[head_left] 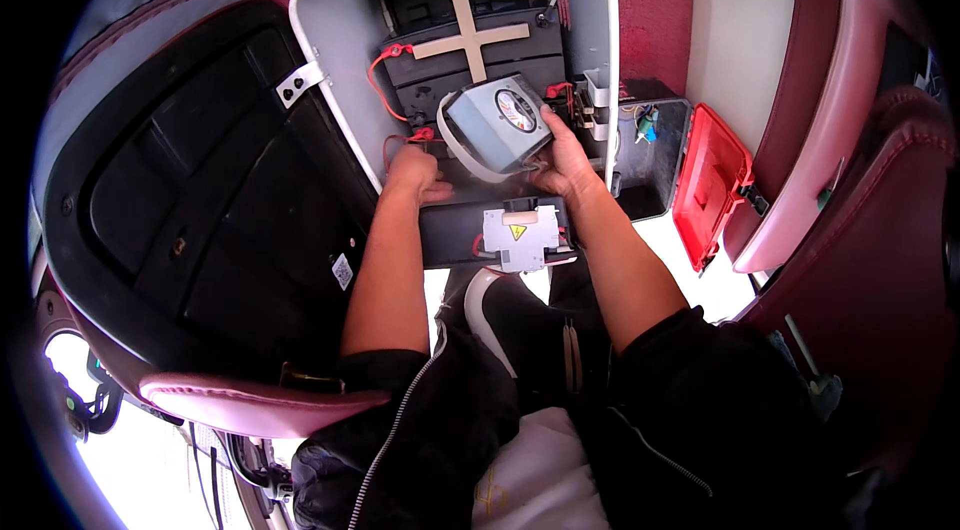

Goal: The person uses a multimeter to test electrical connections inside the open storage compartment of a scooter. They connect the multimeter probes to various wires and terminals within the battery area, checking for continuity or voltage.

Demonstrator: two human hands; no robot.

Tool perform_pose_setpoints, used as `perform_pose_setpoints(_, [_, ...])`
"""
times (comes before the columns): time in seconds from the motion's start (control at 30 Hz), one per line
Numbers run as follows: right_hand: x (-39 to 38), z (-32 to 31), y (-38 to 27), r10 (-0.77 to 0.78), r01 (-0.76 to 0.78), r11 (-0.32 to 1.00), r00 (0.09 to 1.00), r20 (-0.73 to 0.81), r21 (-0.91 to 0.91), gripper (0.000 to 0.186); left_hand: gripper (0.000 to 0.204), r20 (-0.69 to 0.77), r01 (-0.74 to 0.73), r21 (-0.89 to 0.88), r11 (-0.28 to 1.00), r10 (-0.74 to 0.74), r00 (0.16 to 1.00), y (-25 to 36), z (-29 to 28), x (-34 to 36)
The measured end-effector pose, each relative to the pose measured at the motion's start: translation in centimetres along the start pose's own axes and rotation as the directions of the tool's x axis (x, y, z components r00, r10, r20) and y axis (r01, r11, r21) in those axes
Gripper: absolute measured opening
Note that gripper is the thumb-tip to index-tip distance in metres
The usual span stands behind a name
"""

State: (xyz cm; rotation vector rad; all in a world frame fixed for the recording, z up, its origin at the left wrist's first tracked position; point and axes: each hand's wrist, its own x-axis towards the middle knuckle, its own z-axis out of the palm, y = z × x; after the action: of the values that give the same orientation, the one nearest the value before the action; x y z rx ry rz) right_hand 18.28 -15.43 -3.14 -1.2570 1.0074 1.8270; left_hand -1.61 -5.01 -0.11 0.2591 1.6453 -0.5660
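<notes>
My right hand (557, 152) grips a grey box-shaped device (485, 117) with a round dial and a pale loop along its left side, tilted inside the open white-rimmed compartment (612, 30). My left hand (415, 173) is low at the compartment's left, beside red-covered terminals and wires (424, 134); its fingers are curled, and what they hold is hidden. Between my forearms, a black ledge (450, 235) bears a light grey switch block (520, 241) with a yellow warning label. Behind the device are dark battery blocks (410, 75) under a tan cross-shaped strap (470, 20).
A large black lid (200, 220) stands open at the left. At the right are a grey side box (660, 190) with small wiring inside, its red lid (708, 185) hanging open, and maroon and cream padded seats (735, 10). A pink padded edge (260, 400) lies at lower left.
</notes>
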Motion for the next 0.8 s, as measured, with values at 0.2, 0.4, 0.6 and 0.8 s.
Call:
perform_pose_setpoints(0.2, [-0.1,0.3,0.0,-0.005,0.005,1.0,1.0,0.014,0.011,0.059,0.043,0.005,-0.006,0.028,1.0,0.006,1.0,-0.1,-0.1,0.9])
perform_pose_setpoints(0.4, [0.0,-0.2,-0.1,-0.011,0.011,1.0,1.0,0.022,-0.018,0.056,0.04,-0.008,-0.025,0.04,0.999,0.025,1.0,-0.5,0.1,2.0])
perform_pose_setpoints(0.6, [0.2,0.4,0.5,-0.009,0.01,0.999,1.0,0.027,-0.035,0.051,0.047,0.019,0.001,0.058,0.998,-0.002,1.0,-0.4,-0.5,1.7])
perform_pose_setpoints(0.8, [-1.3,1.4,-0.2,-0.031,0.029,0.998,0.998,-0.053,-0.047,0.048,0.037,0.023,0.029,0.093,0.995,-0.032,0.999,-0.4,-0.4,3.0])
